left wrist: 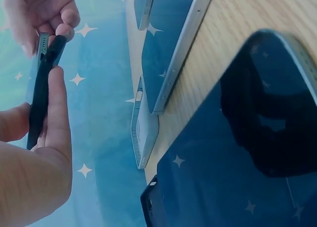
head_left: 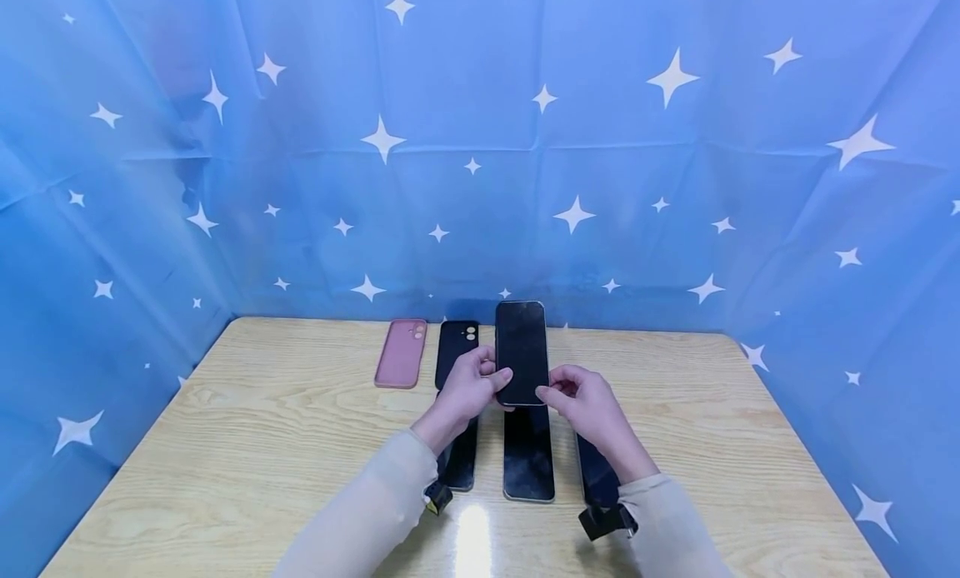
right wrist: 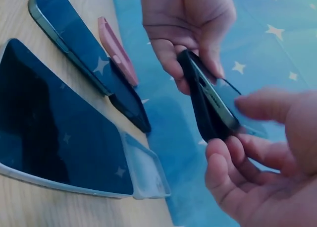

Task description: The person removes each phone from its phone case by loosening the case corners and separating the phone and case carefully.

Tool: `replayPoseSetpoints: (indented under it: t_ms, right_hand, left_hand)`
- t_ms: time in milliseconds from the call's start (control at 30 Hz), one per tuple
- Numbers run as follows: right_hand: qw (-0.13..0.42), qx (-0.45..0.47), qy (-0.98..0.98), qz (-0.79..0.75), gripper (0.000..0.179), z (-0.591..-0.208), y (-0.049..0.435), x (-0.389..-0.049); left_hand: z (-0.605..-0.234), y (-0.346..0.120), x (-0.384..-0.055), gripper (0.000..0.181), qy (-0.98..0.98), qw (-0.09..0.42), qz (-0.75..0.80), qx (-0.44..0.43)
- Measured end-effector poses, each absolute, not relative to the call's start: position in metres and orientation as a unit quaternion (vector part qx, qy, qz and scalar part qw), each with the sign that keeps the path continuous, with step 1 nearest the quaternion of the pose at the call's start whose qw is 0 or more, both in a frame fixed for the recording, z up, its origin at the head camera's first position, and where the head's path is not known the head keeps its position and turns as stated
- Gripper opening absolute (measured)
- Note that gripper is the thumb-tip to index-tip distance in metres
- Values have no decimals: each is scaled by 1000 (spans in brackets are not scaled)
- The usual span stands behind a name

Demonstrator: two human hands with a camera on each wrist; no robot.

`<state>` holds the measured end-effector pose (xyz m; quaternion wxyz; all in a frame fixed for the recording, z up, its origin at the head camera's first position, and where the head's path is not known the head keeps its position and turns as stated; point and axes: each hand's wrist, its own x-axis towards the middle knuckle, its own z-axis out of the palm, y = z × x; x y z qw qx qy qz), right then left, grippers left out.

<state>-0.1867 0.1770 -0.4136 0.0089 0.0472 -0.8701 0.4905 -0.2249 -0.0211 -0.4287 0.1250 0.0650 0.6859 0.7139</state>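
Note:
A smartphone [head_left: 521, 353] with a dark screen is held up above the table between both hands. A black phone case [right wrist: 202, 113] sits against its back, and at one corner the phone's metal edge stands out of the case with a gap. My left hand [head_left: 468, 384] grips phone and case from the left side, thumb over the screen edge. My right hand [head_left: 588, 403] pinches the lower right corner; in the right wrist view its thumb is blurred at the phone's edge and its fingertips touch the case from beneath.
Three more phones lie screen up: left [head_left: 461, 455], middle [head_left: 528, 457] and right [head_left: 597, 475], partly covered by my arms. Behind them are a pink case [head_left: 401, 355] and another black case [head_left: 456, 345]. A clear case [right wrist: 148, 167] shows in the right wrist view. A starry blue curtain [head_left: 480, 186] borders the table.

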Motion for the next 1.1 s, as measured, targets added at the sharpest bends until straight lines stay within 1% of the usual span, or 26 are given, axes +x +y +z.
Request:
replayPoseSetpoints:
  t_ms: [100,300,567,733,867,1000,1100]
  right_hand:
    - [11,29,-870,491,12,-416,175,-188]
    - [-3,11,-856,517,11,-417,176,-187]
    - [-42,28,-831,554,11,-420,179,-186]
    - [-50,51,-841,536,16,-420,182,-185]
    - [-49,47,-838,542,17,-418,183,-184]
    - [-45,24,-822,567,16,-419,185,-184]
    - [-45,9,-810,584,14,-421,188,-184]
  left_hand:
    - [-429,-21,-224,10,694,126,706,65]
    - [-428,-21,-224,15,721,113,680,66]
    - [-428,-19,-224,17,742,75,663,62]
    - [-429,-19,-224,16,751,65,654,68]
    - [-428,-19,-224,19,740,80,663,79]
    - [-429,-21,-225,24,718,118,679,103]
    - [-429,-23,-225,31,708,146,681,117]
